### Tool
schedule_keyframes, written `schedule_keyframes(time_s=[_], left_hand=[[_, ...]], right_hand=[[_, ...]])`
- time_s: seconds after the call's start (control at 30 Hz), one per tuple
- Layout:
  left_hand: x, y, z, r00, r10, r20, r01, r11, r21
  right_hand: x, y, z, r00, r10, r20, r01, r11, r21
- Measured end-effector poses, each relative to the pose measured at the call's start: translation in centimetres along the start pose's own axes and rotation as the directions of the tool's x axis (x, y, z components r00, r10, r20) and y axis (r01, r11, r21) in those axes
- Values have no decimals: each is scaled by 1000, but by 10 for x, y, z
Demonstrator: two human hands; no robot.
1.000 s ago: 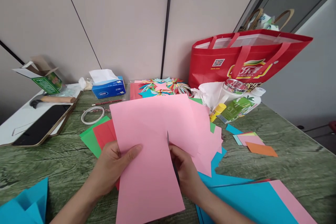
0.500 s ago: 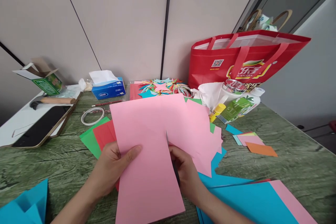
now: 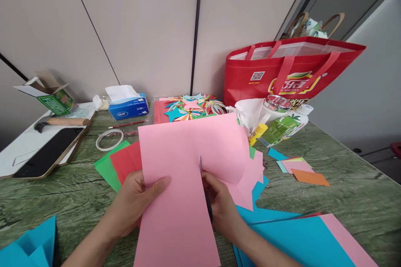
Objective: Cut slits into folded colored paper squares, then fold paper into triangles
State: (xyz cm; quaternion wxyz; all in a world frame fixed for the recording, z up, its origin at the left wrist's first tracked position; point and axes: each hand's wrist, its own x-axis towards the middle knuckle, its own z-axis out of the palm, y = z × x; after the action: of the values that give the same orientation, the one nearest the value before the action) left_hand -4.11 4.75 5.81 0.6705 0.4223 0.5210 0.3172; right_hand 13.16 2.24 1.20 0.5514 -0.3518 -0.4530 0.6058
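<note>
1. Left grip (image 3: pixel 133 202) pinches the pink sheet (image 3: pixel 178 154) by its left edge, thumb flat on top; right grip (image 3: pixel 221 204) is closed around the scissors (image 3: pixel 209 208), its fingers partly hidden.
2. Held up over the desk (image 3: pixel 72 194), the sheet sits squarely between both hands, a blade tip poking above the slit.
3. For a clean line, keep the paper taut, the thumb well clear of the blades, and the strokes long and even.
4. Smooth, matte and springy-looking, the sheet curls on its right side; the desk shows streaky green wood grain; the blue paper (image 3: pixel 33 242) is sharply creased.
</note>
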Motion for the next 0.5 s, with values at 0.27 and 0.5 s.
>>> schedule_keyframes(time_s=[0.27,0.5], left_hand=[[-1,0,1,1000,-11,21,11,999,-32],[-2,2,2,999,-3,39,4,999,-46]], right_hand=[[2,3,-2,1000,-20,-13,20,999,-25],[3,1,-2,1000,-1,-17,0,999,-38]])
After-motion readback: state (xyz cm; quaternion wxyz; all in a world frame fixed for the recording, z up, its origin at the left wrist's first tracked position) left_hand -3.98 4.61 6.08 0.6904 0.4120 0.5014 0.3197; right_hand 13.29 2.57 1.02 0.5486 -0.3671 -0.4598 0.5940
